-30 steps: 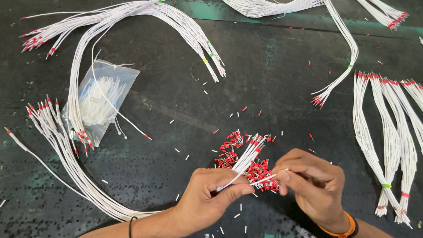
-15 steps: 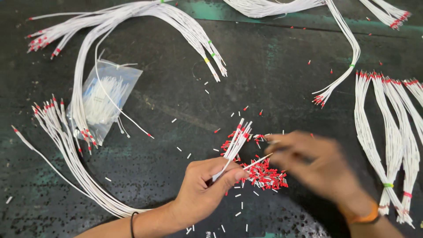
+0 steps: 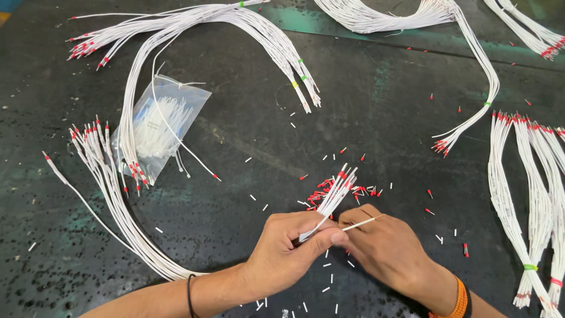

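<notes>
Now right hand (image 3: 391,247) is back beside the left hand (image 3: 288,250), fingers pinching a single white wire (image 3: 362,222); half a second ago it was out over the red ferrule pile (image 3: 323,191). Left fingers clamp the wire bundle (image 3: 335,194), tips fanned over that pile. Farther out: plastic bag (image 3: 159,126), tied wire bundles on the dark surface (image 3: 365,100).

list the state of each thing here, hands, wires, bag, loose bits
left hand: closed on a small wire bundle, red tips up
right hand: pinching a single wire
red ferrules: loose pile on the table
plastic bag: lying flat, holding white ties
long wire bundles: laid out, banded
</notes>
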Motion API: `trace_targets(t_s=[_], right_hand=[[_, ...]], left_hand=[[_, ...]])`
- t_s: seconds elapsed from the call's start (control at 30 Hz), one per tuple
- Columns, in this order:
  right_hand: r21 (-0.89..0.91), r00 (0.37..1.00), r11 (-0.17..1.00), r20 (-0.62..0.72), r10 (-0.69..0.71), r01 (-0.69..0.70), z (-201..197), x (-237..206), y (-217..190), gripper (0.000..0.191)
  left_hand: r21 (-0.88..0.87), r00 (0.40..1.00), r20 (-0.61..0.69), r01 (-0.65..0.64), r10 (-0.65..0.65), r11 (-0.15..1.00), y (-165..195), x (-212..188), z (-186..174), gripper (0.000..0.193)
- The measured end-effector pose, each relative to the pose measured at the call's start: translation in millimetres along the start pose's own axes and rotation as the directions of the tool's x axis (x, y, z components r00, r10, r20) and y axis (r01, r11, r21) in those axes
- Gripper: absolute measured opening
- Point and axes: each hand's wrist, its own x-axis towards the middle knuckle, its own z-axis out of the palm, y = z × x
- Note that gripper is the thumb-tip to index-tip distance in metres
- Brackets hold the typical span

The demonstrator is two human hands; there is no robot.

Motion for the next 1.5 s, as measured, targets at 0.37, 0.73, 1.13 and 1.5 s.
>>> trace_targets(t_s=[0.37,0.73,1.13,1.5], right_hand=[[0.386,0.905,0.907,-0.305,0.297,-0.168,-27.1,-6.1,-13.3,0.017],[0.911,0.801,0.413,-0.242,0.547,-0.008,-26.2,-36.7,1.9,0.017],[0.976,0.78,0.194,-0.199,0.593,0.101,-17.5,-53.3,12.6,0.016],[0.985,0.821,0.093,-0.171,0.545,0.143,-21.9,-52.2,11.5,0.022]], left_hand=[[0.016,1.0,0.002,0.0,0.0,1.0,3.9,1.3,-0.8,0.02],[0.022,0.999,0.025,0.02,-0.02,1.0,5.3,-0.8,1.2,0.019],[-0.022,0.999,0.05,-0.019,0.02,1.0,7.4,-1.7,0.0,0.015],[0.008,0.999,0.048,-0.021,0.02,1.0,10.0,-1.9,-0.6,0.012]])
